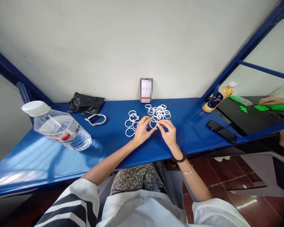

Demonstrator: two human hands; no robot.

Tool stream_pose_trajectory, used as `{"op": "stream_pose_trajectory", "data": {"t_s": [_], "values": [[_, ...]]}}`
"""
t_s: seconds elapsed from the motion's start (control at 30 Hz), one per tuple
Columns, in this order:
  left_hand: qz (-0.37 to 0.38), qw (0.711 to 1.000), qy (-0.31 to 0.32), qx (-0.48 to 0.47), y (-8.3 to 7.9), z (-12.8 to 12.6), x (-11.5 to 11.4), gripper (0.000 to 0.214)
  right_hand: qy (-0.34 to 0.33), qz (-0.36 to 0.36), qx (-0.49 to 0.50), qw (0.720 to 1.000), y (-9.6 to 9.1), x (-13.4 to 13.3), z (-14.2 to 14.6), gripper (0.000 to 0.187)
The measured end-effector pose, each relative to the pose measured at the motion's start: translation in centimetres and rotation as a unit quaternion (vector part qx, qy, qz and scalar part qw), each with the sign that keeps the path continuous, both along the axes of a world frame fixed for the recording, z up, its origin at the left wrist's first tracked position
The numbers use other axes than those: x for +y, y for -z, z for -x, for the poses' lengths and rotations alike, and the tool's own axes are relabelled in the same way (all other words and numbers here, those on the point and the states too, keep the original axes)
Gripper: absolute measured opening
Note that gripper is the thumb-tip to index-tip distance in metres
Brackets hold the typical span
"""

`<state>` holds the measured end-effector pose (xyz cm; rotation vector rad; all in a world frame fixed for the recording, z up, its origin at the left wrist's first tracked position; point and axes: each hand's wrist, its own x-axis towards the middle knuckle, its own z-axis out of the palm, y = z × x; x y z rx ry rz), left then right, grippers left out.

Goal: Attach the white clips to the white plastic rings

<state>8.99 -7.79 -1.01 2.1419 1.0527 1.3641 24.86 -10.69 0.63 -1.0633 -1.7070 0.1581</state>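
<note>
A thin white ring (150, 124) is held upright over the blue table between my two hands. My left hand (142, 130) has its thumb and index finger on the ring's left and lower side. With thumb and fingertips pinched together, my right hand (167, 130) grips the ring's right edge. Just beyond the fingers lies a loose pile of white rings (160, 112), overlapping one another. A smaller group of white rings (133, 117) lies to the left, partly hidden by my left hand.
A phone (146, 90) leans against the wall. At left are a large water bottle (63, 127), a black plastic bag (86, 103) and a watch (96, 119). A juice bottle (217, 98) and a dark phone (221, 131) are at right. Beyond the frame, another person's hand (269, 100) rests near green pieces.
</note>
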Motion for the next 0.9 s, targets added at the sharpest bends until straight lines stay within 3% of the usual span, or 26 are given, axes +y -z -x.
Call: {"op": "stream_pose_trajectory", "data": {"t_s": [0.3,0.57,0.7,0.9], "values": [[0.023,0.998,0.047,-0.044,0.02,0.03,0.3,0.038,-0.033,0.014,-0.017,0.999,-0.22,-0.21,0.24,0.018],[0.121,0.985,0.059,-0.11,-0.67,0.18,0.11,0.046,-0.003,0.046,0.021,0.999,0.09,0.19,0.2,0.024],[0.112,0.983,0.08,-0.121,-0.76,0.21,0.12,0.046,0.001,0.11,0.054,0.992,0.44,0.47,0.07,0.025],[0.078,0.987,0.097,-0.104,-0.81,0.16,0.13,0.046,-0.072,0.167,0.149,0.972,0.45,0.43,-0.02,0.027]]}}
